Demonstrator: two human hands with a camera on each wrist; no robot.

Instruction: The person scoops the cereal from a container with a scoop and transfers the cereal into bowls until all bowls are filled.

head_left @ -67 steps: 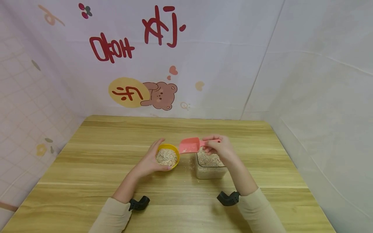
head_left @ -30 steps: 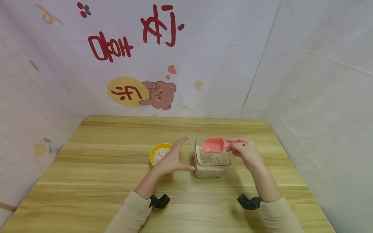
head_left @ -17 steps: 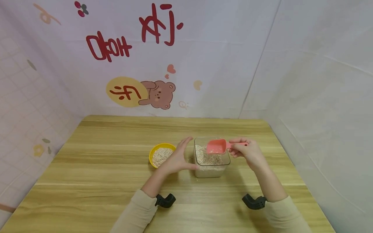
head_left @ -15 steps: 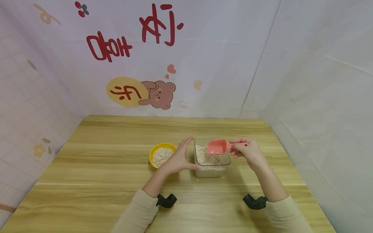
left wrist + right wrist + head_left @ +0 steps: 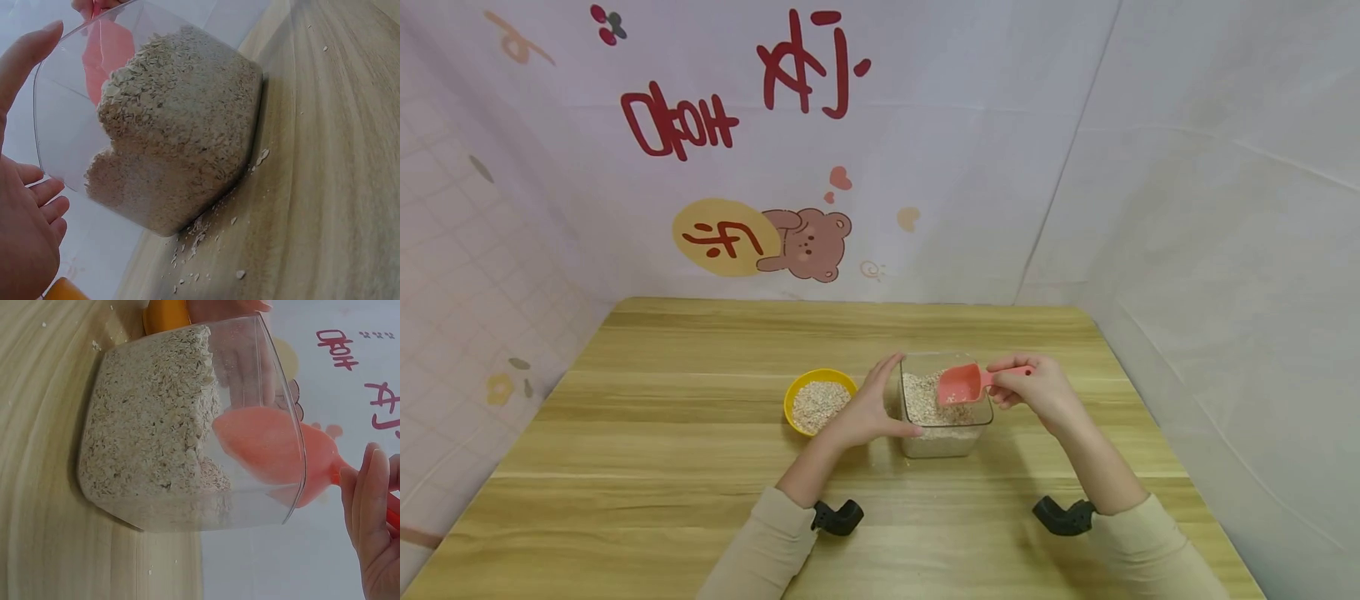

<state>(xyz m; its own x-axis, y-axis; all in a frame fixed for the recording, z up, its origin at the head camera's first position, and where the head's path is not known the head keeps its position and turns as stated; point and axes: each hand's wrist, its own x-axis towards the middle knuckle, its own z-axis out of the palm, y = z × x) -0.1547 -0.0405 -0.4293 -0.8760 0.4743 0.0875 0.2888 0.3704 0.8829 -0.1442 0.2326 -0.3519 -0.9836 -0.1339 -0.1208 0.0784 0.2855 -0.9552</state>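
A clear square container (image 5: 946,443) of oat flakes stands on the table, right of centre. My right hand (image 5: 1033,390) pinches the handle of a pink scoop (image 5: 959,385). The scoop's bowl is tilted down inside the container, its lip at the flakes; the right wrist view shows the scoop (image 5: 262,444) through the clear wall. My left hand (image 5: 868,412) is spread along the container's left side, thumb at the near wall and fingertips at the back left corner. In the left wrist view, that thumb (image 5: 31,53) is right at the rim.
A yellow bowl (image 5: 790,417) of oat flakes (image 5: 820,404) stands left of the container, partly behind my left hand. Loose flakes (image 5: 199,234) lie scattered on the wooden table (image 5: 700,500) by the container. Printed white cloth (image 5: 970,125) hangs behind and at the sides.
My left hand has let go of the yellow bowl and moved right to the container. My right hand moved the scoop right, away from the bowl, then dipped it down into the container.
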